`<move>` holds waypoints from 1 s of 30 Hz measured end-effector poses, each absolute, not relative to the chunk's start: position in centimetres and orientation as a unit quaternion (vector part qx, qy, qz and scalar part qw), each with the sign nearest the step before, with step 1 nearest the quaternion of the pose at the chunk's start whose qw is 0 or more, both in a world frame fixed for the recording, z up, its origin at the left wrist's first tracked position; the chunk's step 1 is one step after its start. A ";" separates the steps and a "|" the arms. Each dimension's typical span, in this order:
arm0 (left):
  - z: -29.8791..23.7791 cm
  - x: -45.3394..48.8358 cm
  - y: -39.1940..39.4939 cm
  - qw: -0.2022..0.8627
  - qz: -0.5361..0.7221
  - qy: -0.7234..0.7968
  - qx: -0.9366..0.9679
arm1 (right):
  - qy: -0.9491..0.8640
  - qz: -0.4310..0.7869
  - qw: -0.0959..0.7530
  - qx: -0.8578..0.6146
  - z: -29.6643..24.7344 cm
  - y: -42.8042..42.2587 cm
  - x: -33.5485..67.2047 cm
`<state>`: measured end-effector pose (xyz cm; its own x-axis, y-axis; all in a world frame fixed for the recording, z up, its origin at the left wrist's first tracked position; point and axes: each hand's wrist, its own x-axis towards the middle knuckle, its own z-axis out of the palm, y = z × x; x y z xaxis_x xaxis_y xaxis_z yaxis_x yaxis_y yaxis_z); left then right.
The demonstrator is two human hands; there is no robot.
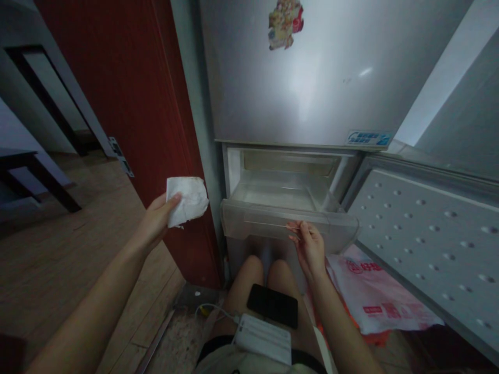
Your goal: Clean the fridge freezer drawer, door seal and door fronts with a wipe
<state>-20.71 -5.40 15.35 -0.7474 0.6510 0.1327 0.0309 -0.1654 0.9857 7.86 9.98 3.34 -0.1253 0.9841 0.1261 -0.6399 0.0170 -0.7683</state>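
My left hand (158, 221) is raised to the left of the fridge and holds a crumpled white tissue (187, 200) between thumb and fingers. My right hand (307, 246) grips the front lip of a clear plastic freezer drawer (253, 221), which is pulled partway out of the fridge's lower compartment. The part of the drawer's inside that shows holds nothing. My bare knees are just below the drawer.
The silver upper fridge door (312, 88) carries a colourful magnet (286, 23). The lower door (429, 234) stands open on the right. A white and red plastic bag (380, 298) lies on the floor. A black phone (273, 305) and a white power bank (263, 338) rest on my lap. A red door (128, 104) is on the left.
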 end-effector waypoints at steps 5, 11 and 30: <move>9.9 -21.3 -5.0 0.246 0.724 0.596 0.245 | -0.364 0.667 0.608 -0.232 3.4 12.6 7.9; 6.1 -21.3 -2.3 0.158 0.646 0.667 0.337 | -0.372 0.664 0.610 -0.221 3.2 15.6 7.7; 3.0 -19.0 8.4 0.116 0.637 0.654 0.392 | -0.366 0.666 0.615 -0.211 3.3 23.9 4.0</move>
<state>-19.05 8.39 3.04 -0.6659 0.6601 0.3475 0.3650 -0.1179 0.9235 3.98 23.94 3.34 -0.1551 0.9735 0.1683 -0.6640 0.0234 -0.7473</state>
